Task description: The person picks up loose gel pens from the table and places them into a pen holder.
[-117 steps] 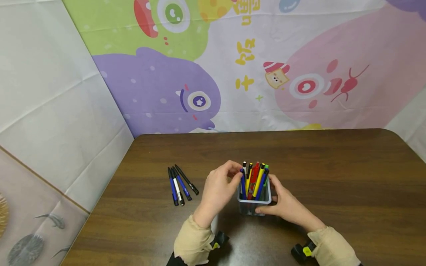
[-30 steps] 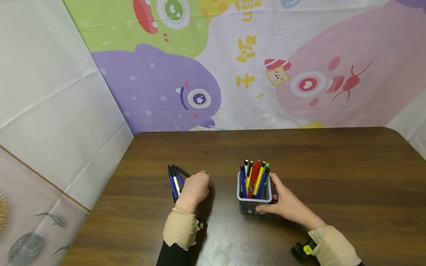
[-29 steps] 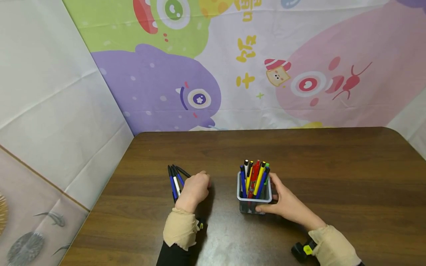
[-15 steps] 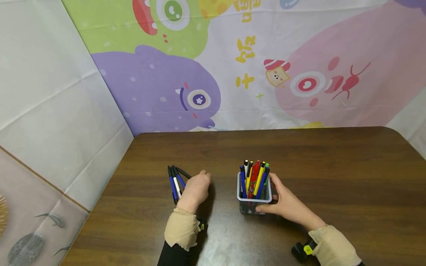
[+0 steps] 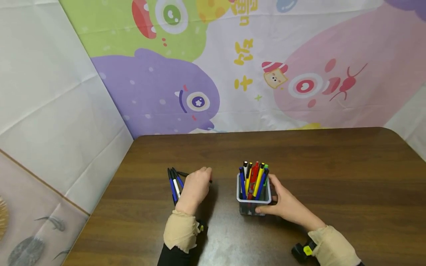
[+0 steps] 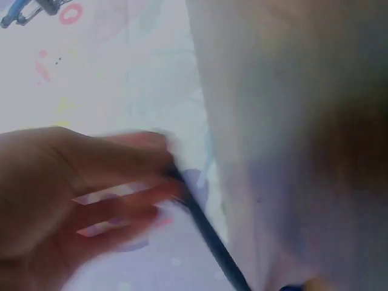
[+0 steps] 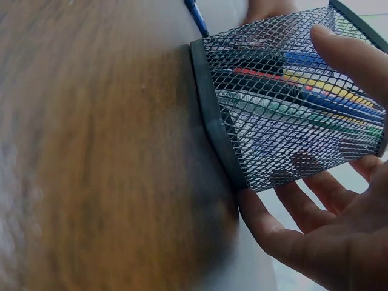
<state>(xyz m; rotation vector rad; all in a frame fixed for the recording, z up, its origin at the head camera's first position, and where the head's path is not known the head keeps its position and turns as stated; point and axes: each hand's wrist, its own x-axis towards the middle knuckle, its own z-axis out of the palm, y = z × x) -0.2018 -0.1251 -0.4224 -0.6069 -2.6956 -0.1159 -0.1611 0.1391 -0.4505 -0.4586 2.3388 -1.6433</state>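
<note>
My left hand [image 5: 194, 188] pinches a black pen [image 6: 212, 242] between thumb and fingertips, blurred in the left wrist view. In the head view most of that pen is hidden behind the hand. Just left of it lie several blue, white and black pens [image 5: 173, 186], partly covered by the hand. My right hand [image 5: 283, 203] grips the right side of a mesh pen holder [image 7: 291, 133], thumb on one face and fingers on another. The holder stands upright on the table, with several blue, yellow, red, green and white pens [image 5: 254, 181] sticking out of its top.
The brown wooden table [image 5: 332, 166] runs back to a cartoon-printed cloth [image 5: 233, 111]. A pale cloth wall [image 5: 60, 92] borders the left side. Beige wraps and small black wrist cameras [image 5: 301, 252] sit on both wrists.
My left hand has left the holder for the loose pens and taken hold of the black one, which now tips up slightly. The right hand and holder stay in place.
</note>
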